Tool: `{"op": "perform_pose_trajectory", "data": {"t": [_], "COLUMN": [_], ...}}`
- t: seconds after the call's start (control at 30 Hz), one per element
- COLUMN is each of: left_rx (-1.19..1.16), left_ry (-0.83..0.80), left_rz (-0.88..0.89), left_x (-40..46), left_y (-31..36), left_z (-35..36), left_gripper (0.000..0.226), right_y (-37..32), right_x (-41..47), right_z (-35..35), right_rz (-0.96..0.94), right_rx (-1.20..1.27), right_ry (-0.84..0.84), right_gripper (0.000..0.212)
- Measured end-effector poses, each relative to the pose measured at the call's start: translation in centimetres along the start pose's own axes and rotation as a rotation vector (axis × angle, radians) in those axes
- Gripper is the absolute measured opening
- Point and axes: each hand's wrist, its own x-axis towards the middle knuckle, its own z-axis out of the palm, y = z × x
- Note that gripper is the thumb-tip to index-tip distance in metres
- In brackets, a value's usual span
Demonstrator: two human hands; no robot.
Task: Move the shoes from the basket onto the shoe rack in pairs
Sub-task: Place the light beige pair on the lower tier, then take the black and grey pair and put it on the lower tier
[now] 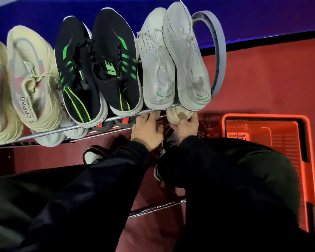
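Our right hand [186, 127] grips a cream shoe [176, 115] under the shoe rack [49, 132] top rail's right end. Our left hand [146, 132] lies just beside it, fingers relaxed and holding nothing.

We see the shoe rack [49, 132], a frame of thin metal bars. On its top tier, three pairs stand side by side with toes pointing away from us: cream knit shoes [32, 84] at the rack's left, black shoes with green stripes [98, 70] in the middle, pale grey laced shoes [173, 59] at its right end. On the tier beneath, partly hidden, a cream shoe [175, 115] lies under the grey pair. The red slatted basket [273, 131] sits on the floor just right of the rack.
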Motion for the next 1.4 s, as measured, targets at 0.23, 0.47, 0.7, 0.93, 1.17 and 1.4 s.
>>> {"op": "perform_pose_trajectory", "data": {"t": [0.23,0.47,0.7,0.93,1.17,1.4], "left_rx": [-0.140,-0.108,-0.200,-0.396,-0.420,-0.391], "left_ry": [-0.126,-0.131,0.018,0.015,0.163,0.037], "left_rz": [0.045,0.042,-0.080,-0.089,0.209,0.481], "left_x": [0.4,0.1,-2.5,-5.7,-11.5,-14.8], "left_y": [-1.5,-0.8,0.6,1.3,10.7,24.3], "left_z": [-1.1,-1.3,-2.6,-5.8,-11.3,-7.3], "left_gripper": [0.065,0.065,0.039,0.011,0.015,0.016], "right_y": [1.9,3.9,1.6,-4.3,-16.8,-24.8], "right_x": [-1.0,-0.2,-2.9,-9.9,-16.5,-16.0], "right_z": [1.8,0.8,0.1,-1.1,-6.3,-20.3], "right_rz": [0.214,0.172,0.056,0.116,-0.130,-0.329], "right_rx": [0.426,-0.078,-0.366,-0.567,-0.611,-0.367], "right_ry": [0.010,-0.037,0.120,-0.325,-0.547,-0.315], "right_gripper": [0.049,0.061,0.020,0.024,0.012,0.011]}}
